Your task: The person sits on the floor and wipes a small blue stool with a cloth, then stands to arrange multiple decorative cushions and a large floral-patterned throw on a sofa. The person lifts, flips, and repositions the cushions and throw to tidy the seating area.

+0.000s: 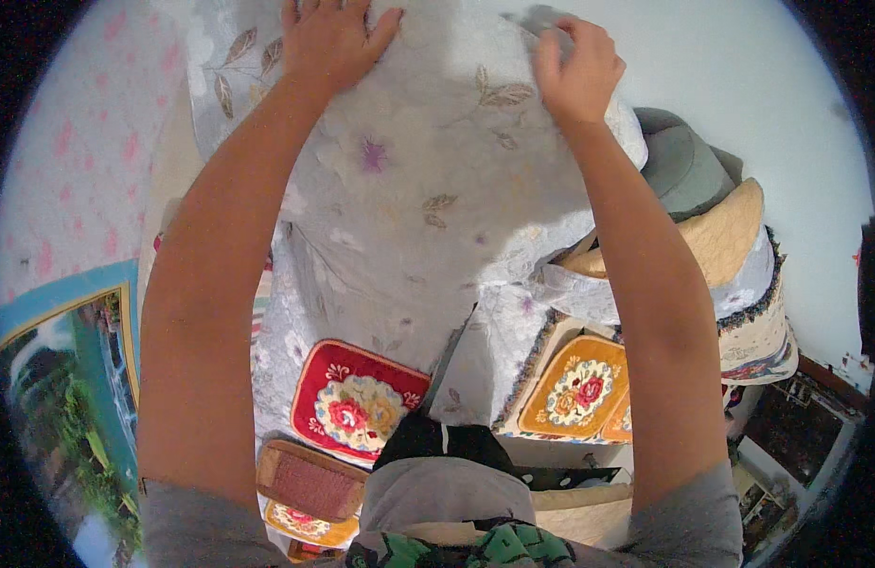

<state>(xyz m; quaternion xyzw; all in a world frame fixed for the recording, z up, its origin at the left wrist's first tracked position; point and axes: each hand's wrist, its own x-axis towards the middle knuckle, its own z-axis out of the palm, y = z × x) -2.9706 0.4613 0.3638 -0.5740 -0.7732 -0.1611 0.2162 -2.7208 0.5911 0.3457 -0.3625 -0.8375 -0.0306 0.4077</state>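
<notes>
Both arms are reaching up and away from the body onto a pale quilt (pixel 409 199) printed with faint leaves and small purple flowers. The left hand (pixel 331 40) is lying open, palm down, fingers spread flat on the quilt's upper left part. The right hand (pixel 577 68) is curling its fingers over the quilt's upper right edge, pinching the fabric there. The quilt is spanning the space between the two hands and hanging down between the forearms, draping over a stack of bedding. Below its lower edge a red embroidered cushion (pixel 354 401) and an orange embroidered cushion (pixel 577 388) are showing. A grey-green fabric (pixel 681 168) and a tan quilted pad (pixel 716 235) are lying just beside the right forearm.
</notes>
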